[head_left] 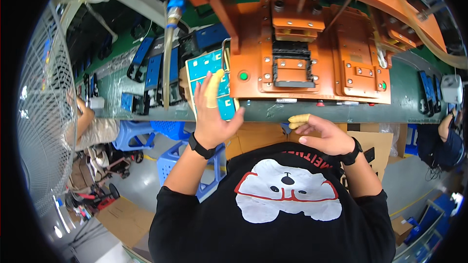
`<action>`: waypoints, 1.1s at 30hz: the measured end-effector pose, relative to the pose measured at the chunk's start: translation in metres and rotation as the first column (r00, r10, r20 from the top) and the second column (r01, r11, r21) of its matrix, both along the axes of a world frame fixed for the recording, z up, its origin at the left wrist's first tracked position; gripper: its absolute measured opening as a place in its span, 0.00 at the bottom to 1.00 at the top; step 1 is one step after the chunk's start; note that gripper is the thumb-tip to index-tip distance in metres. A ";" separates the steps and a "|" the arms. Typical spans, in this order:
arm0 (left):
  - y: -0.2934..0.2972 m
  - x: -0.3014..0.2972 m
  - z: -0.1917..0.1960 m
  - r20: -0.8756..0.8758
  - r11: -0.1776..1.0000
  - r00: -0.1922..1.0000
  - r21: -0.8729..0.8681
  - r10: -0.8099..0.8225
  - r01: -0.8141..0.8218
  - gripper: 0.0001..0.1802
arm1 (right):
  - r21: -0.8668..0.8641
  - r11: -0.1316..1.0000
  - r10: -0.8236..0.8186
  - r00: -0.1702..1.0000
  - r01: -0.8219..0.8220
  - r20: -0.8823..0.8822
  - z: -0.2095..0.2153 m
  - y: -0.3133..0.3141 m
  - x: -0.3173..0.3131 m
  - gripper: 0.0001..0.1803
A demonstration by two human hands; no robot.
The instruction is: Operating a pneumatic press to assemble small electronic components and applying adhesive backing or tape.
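My left hand (210,109) is raised in front of a stack of teal panels (213,85) at the bench edge; its fingers, one capped with a yellow finger cot, rest against the panels' front face. My right hand (321,134) hovers just below the bench edge with loosely curled fingers, two in yellow cots, holding nothing. Both wrists wear black bands. Ahead stands an orange press fixture (312,53) with a black nest (291,61) at its middle and a green button (243,75) on its left.
The green bench (409,92) carries blue and black parts (151,68) at the left and more at the far right. A wire fan guard (41,112) stands left. Blue stools (165,156) and cardboard boxes lie below. Other people sit at both sides.
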State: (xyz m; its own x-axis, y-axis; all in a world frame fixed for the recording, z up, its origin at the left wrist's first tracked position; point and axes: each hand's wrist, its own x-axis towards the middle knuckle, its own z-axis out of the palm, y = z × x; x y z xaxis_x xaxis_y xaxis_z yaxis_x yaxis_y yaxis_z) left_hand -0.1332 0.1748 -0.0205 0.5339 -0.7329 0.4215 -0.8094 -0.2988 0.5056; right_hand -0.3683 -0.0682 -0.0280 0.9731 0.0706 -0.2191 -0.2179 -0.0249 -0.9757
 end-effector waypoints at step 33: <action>0.167 0.077 -0.075 -0.441 0.702 0.696 -0.183 0.567 -0.688 0.09 | -0.626 0.777 0.297 0.833 0.074 0.467 -0.061 0.093 0.111 0.25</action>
State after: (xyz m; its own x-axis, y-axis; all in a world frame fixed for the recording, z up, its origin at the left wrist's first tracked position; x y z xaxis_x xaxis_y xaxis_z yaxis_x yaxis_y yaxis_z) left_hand -0.0557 0.3415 -0.0958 0.9626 -0.0301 0.2693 -0.2535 -0.4508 0.8559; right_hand -0.2575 0.0251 -0.0889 0.9358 0.2223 0.2736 0.3521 -0.6259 -0.6959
